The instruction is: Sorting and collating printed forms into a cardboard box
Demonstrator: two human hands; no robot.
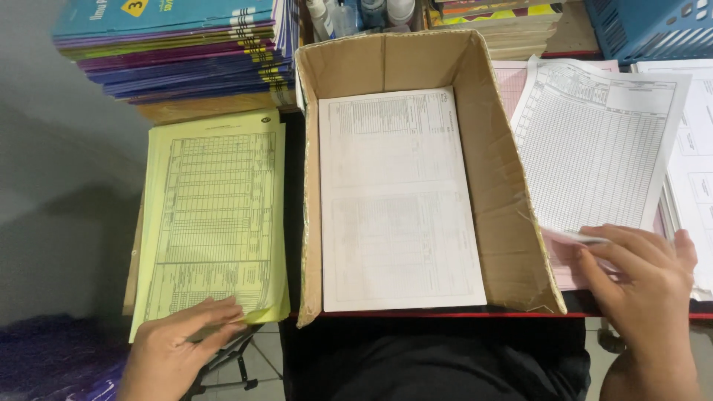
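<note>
Yellow forms [215,215] under left hand [178,341].

Office or school storeroom, stacked workbooks [178,52], printed forms [594,141], cardboard box [505,186]

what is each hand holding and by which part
The left hand pinches the bottom edge of the yellow sheets. The right hand rests fingers on the white grid sheet's bottom edge; a closed grip cannot be told.
</note>
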